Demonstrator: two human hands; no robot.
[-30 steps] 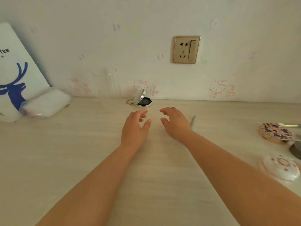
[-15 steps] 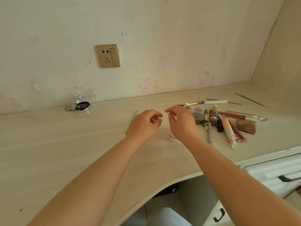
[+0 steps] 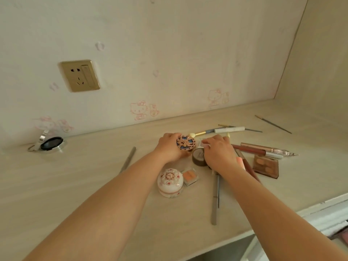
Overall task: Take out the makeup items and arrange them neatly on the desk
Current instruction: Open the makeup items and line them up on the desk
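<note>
Makeup items lie clustered on the desk (image 3: 75, 185) right of centre. Left hand (image 3: 169, 147) grasps the patterned round compact (image 3: 186, 143); right hand (image 3: 219, 152) pinches a small clear item, identity unclear, above the brown jar (image 3: 198, 157). Step: arranging. Next, presumably, each needs a tidy spot.

A gold wall socket (image 3: 80, 75) with a switch sits on the pale wall (image 3: 169, 53), which carries faint pink cartoon cat stickers (image 3: 139, 110) low down near the desktop. At the lower right, a white drawer front (image 3: 331, 211) shows below the desk edge.
</note>
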